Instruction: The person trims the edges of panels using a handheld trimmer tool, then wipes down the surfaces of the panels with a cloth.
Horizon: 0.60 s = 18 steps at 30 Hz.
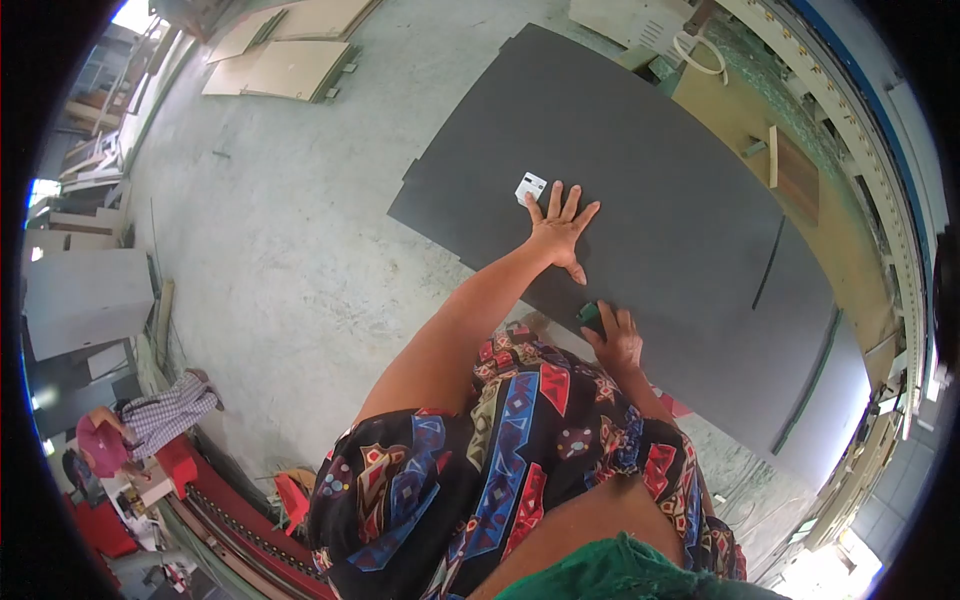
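A large dark grey panel (pixel 660 190) lies in front of me. My left hand (pixel 559 232) is spread flat on it, fingers apart, with one fingertip at a small white label (pixel 531 187). Closer to my body, my right hand (pixel 617 340) has its fingers wrapped round a small dark green object (pixel 591 317) at the panel's near edge. Two dark strips show on the panel's right part, a short one (pixel 768 262) and a longer one (pixel 808 382).
Wooden boards (pixel 285 68) lie on the concrete floor (pixel 300 220) at upper left. A person (pixel 105 441) is at lower left beside a red machine (pixel 235 520). A long machine frame curves along the right, with a wooden piece (pixel 773 157) near it.
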Available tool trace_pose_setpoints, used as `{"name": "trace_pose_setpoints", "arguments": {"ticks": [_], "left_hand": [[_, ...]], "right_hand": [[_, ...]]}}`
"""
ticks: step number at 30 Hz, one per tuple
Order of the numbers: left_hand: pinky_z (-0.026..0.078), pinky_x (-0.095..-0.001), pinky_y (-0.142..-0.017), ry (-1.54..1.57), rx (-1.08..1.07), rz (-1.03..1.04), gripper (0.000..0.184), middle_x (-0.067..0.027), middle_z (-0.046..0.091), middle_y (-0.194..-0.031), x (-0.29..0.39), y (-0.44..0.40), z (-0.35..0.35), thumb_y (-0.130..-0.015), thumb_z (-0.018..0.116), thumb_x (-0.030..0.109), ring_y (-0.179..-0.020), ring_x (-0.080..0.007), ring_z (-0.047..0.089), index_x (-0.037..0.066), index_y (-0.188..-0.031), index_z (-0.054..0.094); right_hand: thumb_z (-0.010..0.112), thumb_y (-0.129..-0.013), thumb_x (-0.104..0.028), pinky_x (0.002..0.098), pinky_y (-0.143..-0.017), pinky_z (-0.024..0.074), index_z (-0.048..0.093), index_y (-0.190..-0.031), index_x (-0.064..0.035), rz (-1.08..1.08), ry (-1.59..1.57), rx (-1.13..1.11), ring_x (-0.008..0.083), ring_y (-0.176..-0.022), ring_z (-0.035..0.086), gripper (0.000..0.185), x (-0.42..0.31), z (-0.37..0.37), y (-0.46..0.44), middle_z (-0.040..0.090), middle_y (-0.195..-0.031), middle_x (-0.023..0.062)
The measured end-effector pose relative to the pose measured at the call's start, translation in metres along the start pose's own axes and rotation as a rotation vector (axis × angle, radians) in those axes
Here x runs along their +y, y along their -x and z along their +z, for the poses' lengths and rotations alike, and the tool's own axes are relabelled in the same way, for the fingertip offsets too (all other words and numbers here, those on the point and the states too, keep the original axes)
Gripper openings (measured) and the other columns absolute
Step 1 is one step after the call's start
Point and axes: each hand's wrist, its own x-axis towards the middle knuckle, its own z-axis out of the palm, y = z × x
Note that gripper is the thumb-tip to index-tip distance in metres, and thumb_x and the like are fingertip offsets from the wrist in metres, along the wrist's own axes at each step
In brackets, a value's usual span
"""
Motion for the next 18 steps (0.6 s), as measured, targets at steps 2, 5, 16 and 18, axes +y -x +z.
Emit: {"name": "trace_pose_setpoints", "arguments": {"ticks": [2, 5, 16, 18], "left_hand": [[-0.002, -0.0764, -0.099, 0.009, 0.013, -0.002, 0.142, -0.016, -0.006, -0.155, 0.0, -0.002, 0.004, -0.038, 0.085, 0.061, -0.14, -0.0422, -0.013, 0.026, -0.15, 0.006], [-0.001, -0.0757, -0.099, 0.027, 0.053, 0.014, 0.137, -0.0164, -0.003, -0.155, 0.0, 0.003, 0.005, -0.04, 0.085, 0.059, -0.141, -0.0424, -0.011, 0.026, -0.15, 0.01], [0.004, -0.0689, -0.104, 0.274, 0.71, -0.482, 0.104, -0.0241, 0.009, -0.152, -0.091, 0.074, 0.042, -0.068, 0.075, 0.05, -0.142, -0.0412, -0.004, 0.02, -0.148, 0.017], [0.003, -0.0697, -0.103, 0.312, 0.764, -0.627, 0.105, -0.0249, 0.006, -0.153, -0.106, 0.091, 0.042, -0.068, 0.075, 0.052, -0.142, -0.0411, -0.006, 0.019, -0.148, 0.016]], "right_hand": [[0.071, -0.075, -0.037, 0.0461, -0.068, 0.0515, 0.053, -0.123, -0.0126, -0.006, 0.004, 0.012, 0.0354, -0.088, 0.057, 0.057, 0.001, 0.003, 0.001, 0.05, -0.097, 0.0132], [0.071, -0.076, -0.038, 0.0455, -0.067, 0.0515, 0.054, -0.123, -0.0127, -0.017, 0.013, 0.036, 0.0349, -0.086, 0.057, 0.056, 0.004, 0.005, 0.004, 0.05, -0.096, 0.0129], [0.071, -0.075, -0.038, 0.0429, -0.065, 0.0513, 0.054, -0.123, -0.0126, -0.087, 0.055, 0.074, 0.0314, -0.084, 0.057, 0.057, 0.007, 0.005, 0.005, 0.049, -0.093, 0.0112], [0.071, -0.075, -0.036, 0.0424, -0.067, 0.0511, 0.054, -0.124, -0.012, -0.095, 0.019, 0.043, 0.0314, -0.085, 0.057, 0.057, 0.006, 0.002, 0.002, 0.049, -0.095, 0.0111]]}}
